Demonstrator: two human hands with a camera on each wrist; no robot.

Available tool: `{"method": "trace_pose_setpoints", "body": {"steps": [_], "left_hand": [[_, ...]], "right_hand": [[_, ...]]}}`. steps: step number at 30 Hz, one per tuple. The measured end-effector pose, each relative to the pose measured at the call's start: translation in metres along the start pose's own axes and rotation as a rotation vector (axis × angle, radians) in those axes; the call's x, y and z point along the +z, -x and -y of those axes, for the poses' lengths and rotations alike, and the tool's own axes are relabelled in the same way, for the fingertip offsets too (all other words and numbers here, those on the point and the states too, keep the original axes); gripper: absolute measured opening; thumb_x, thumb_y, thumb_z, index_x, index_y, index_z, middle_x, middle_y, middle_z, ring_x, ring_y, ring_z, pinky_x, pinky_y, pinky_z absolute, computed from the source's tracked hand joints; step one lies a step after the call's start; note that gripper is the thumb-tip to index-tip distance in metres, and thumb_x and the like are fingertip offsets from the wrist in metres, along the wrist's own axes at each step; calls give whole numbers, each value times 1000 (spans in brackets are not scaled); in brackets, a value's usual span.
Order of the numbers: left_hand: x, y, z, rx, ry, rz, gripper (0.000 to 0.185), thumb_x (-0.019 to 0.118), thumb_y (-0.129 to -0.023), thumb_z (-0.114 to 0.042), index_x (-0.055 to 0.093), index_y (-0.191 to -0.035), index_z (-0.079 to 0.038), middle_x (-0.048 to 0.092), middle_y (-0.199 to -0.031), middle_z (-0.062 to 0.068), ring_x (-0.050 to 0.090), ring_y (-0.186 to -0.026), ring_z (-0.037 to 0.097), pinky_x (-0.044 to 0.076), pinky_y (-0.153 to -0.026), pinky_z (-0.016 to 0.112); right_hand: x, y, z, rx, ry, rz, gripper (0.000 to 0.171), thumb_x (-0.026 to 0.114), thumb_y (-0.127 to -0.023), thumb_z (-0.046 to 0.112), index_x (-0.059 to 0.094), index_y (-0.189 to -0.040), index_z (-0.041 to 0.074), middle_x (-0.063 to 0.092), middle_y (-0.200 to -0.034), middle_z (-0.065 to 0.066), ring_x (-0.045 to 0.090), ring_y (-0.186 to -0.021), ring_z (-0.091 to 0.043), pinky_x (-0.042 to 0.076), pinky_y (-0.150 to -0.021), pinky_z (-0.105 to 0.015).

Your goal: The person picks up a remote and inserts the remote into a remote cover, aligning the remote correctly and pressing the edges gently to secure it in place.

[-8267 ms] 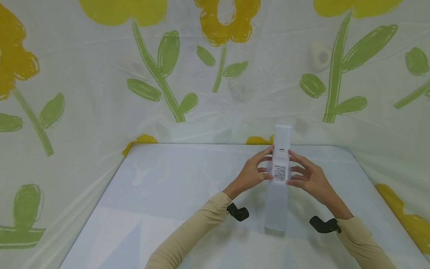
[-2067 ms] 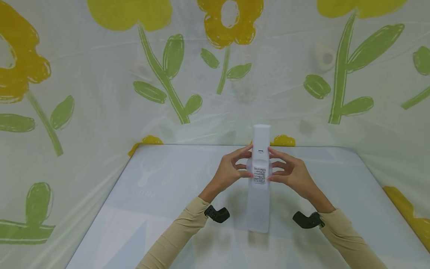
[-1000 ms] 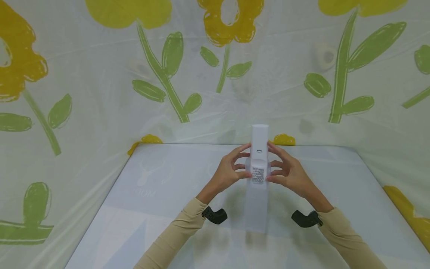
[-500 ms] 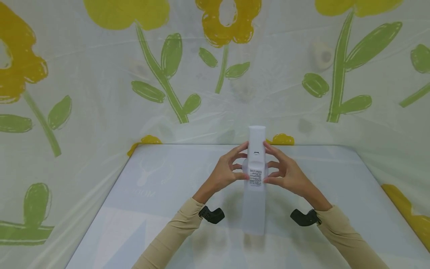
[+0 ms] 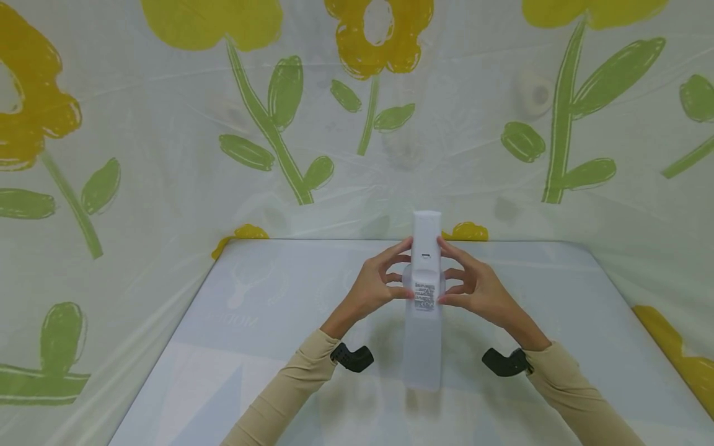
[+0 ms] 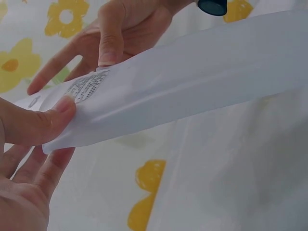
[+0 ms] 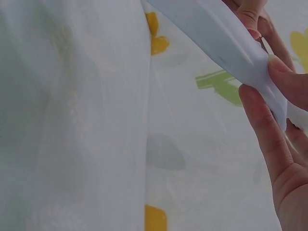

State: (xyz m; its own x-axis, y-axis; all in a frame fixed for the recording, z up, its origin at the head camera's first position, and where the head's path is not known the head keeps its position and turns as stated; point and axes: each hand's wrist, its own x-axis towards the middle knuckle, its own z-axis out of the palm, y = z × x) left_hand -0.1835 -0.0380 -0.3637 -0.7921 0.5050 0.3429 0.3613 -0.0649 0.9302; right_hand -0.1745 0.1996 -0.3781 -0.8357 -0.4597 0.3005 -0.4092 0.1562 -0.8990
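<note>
Holding a white device (image 5: 425, 319) over the desk (image 5: 279, 328), the left hand (image 5: 370, 288) and right hand (image 5: 476, 288) have fingers (image 7: 262, 125) clamped on its sides, lifting done, I'd say, setting down not yet.

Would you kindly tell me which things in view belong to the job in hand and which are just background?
Part of the job:
long white device with printed label
left hand, holding one side
right hand, holding the other

Background:
pale tabletop
flowered sheet
black device, left wrist
black device, right wrist
</note>
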Motion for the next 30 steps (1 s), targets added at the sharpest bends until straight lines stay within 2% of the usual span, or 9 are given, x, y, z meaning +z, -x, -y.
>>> {"method": "trace_pose_setpoints", "body": {"steps": [10, 19, 30], "left_hand": [[0, 2, 0, -23, -6, -11, 84, 74, -73, 12, 35, -145, -5, 39, -147, 7, 47, -122, 26, 51, -89, 37], [0, 4, -1, -21, 5, -9, 84, 74, -72, 14, 36, -145, -2, 40, -146, 10, 48, -120, 28, 50, -90, 42], [-1, 4, 1, -12, 12, -19, 83, 74, -71, 15, 37, -143, 0, 41, -145, 12, 49, -119, 29, 51, -88, 43]], "right_hand": [[2, 1, -2, 8, -15, 1, 92, 74, -76, -6, 26, -151, 19, 31, -147, -16, 62, -98, -25, 57, -74, -36], [2, 1, -5, -2, -52, 6, 92, 73, -76, -9, 26, -151, 17, 31, -147, -18, 62, -97, -26, 57, -74, -36], [4, 1, -6, 23, -28, -14, 91, 74, -76, -6, 28, -150, 19, 33, -146, -17, 62, -97, -25, 56, -74, -36]]}}
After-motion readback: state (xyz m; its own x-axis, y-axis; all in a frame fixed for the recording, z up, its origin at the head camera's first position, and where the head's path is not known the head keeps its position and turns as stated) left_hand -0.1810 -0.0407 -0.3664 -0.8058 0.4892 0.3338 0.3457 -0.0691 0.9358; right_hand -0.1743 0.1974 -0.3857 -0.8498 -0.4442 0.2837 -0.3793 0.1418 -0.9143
